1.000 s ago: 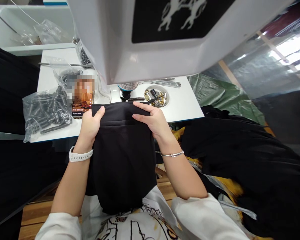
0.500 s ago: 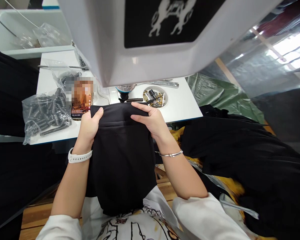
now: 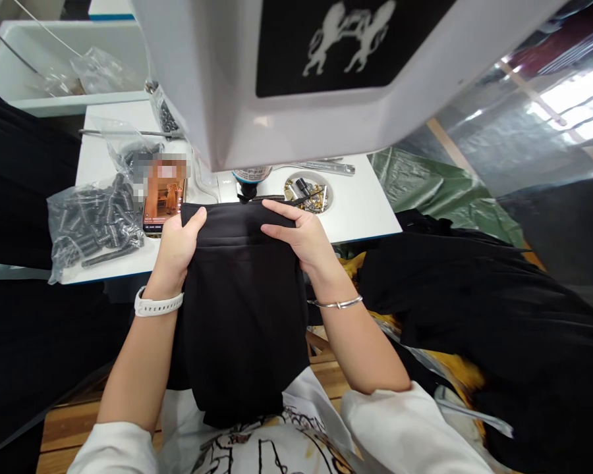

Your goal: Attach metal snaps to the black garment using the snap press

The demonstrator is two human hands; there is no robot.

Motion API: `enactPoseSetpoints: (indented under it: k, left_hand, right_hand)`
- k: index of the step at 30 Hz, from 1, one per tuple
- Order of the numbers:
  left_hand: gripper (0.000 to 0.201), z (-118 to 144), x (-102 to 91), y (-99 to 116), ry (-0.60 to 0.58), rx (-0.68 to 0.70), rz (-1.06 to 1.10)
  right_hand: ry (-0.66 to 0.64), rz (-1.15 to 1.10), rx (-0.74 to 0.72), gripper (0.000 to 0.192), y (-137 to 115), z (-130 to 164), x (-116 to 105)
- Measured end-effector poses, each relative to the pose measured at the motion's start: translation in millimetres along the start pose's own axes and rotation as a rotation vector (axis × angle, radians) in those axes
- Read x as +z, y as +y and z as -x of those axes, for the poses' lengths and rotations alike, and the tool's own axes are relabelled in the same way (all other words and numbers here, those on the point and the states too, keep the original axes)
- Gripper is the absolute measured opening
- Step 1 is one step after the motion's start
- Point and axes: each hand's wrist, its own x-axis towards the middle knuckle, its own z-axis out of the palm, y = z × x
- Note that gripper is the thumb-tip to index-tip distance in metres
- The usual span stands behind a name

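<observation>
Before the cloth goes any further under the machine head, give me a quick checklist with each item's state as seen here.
1. Left hand grips the cloth's left edge: ok.
2. Right hand holds the right edge, fingers flat on top: ok.
3. Top edge lies straight between the hands, at the machine head: ok.
4. Fingers clear of the working point under the head: cannot tell, the head hides it.
5. Phone touches the cloth's left corner: not ok, it may snag.
6. Dish of metal parts stands apart from the cloth: ok.
</observation>
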Motion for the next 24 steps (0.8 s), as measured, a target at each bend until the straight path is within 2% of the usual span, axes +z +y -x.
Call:
enactPoseSetpoints:
  k: [7,24]
  left_hand:
    - [0.023,1.9,-0.7,-3.4,-0.043,0.005,0.007]
    - [0.022,0.9,-1.4,-8.5,-0.038,0.047,-0.038]
  right_hand:
    - [-0.011,0.007,0.010,0.046,4.2,1.3,-0.9]
    - [-0.009,0.010,0.002,0.045,7.0,1.8,-2.4]
